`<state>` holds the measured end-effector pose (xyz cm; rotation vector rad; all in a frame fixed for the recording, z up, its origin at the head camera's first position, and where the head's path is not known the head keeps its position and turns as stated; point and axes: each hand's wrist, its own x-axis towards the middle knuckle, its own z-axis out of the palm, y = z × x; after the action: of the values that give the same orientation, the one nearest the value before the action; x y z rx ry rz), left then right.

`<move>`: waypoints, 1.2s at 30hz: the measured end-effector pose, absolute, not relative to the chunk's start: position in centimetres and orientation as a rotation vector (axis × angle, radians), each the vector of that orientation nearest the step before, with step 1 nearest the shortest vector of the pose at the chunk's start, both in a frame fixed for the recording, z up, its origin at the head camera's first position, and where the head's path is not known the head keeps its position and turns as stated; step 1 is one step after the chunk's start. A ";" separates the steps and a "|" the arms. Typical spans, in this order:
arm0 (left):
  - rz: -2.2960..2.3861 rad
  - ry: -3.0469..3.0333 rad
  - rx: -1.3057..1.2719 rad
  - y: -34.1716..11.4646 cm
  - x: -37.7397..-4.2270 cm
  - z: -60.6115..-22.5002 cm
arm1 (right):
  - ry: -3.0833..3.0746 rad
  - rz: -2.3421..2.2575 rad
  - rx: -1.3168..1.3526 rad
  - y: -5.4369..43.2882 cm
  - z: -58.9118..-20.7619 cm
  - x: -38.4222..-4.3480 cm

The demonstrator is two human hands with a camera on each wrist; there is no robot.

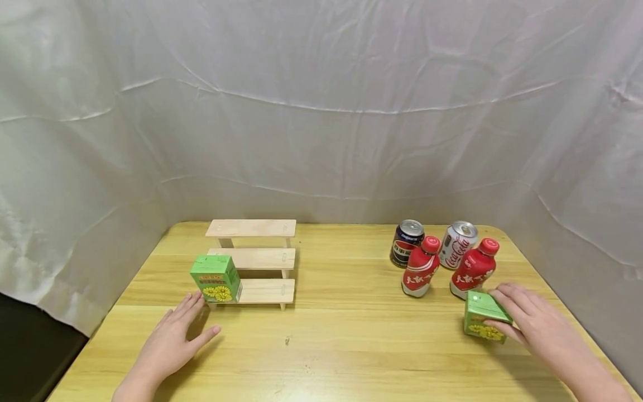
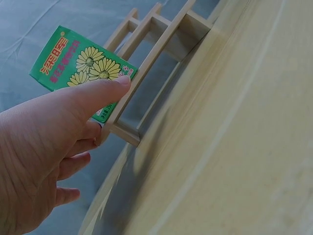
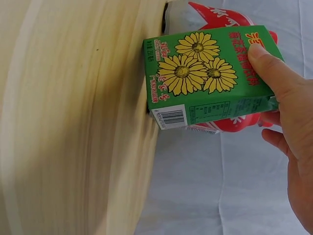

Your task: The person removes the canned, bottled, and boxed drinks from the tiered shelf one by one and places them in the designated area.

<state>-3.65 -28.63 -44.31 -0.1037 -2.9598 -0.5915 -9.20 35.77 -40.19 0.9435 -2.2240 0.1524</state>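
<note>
My right hand grips a green drink carton with yellow flowers at the table's right side. In the right wrist view the thumb lies on the flowered face of this carton, near its top, and the other fingers are mostly behind it. A second green drink carton stands at the left end of the lowest step of a wooden three-step rack. My left hand is beside that carton, fingers extended and thumb apart. From the left wrist the thumb overlaps the lower part of the carton.
Two red bottles with red caps stand behind the right carton. Behind them are a dark blue can and a silver Coca-Cola can. Pale cloth hangs around the back and sides of the wooden table.
</note>
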 end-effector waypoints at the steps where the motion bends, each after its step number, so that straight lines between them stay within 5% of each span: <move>1: -0.593 -2.959 -0.106 -28.6 -3.6 -44.3 | -2.227 0.157 0.942 35.8 -40.3 -9.2; 36: -0.577 -2.955 -0.113 -28.5 -3.6 -44.2 | -2.411 0.123 0.905 38.3 -40.1 -10.4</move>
<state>-3.62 -28.51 -44.19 -0.1127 -2.9554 -0.5773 -10.43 38.33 -40.14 0.9049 -2.4109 0.1229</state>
